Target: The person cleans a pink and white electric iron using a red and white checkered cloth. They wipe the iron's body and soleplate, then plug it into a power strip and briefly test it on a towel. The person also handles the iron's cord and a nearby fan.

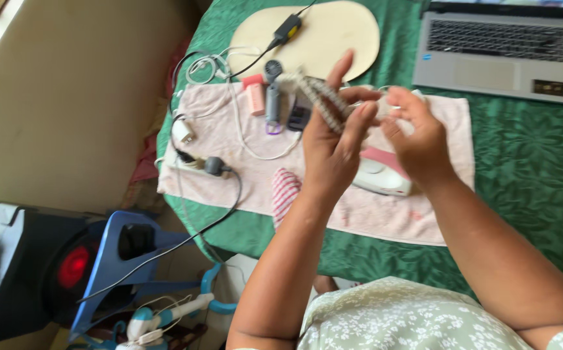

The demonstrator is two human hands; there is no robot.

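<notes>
Green floral-print dress fabric (411,317), foreground; left hand (333,146) wraps a braided grey-white cord (323,100), right hand (417,136) pinching its end. Advice: keep loops even, tension steady.

Bright room, round bench under green cloth, plain beige wall to the left.

The bench (528,194) wears a green patterned cloth, with a pale pink towel (385,217) spread on it and a silver laptop (503,55) at the far right edge. A beige wall (74,110) fills the upper left. Below the bench edge stands a blue plastic chair (110,259), beside a black speaker (48,272) with a red cone. Soft, even light, no hard shadows.
</notes>
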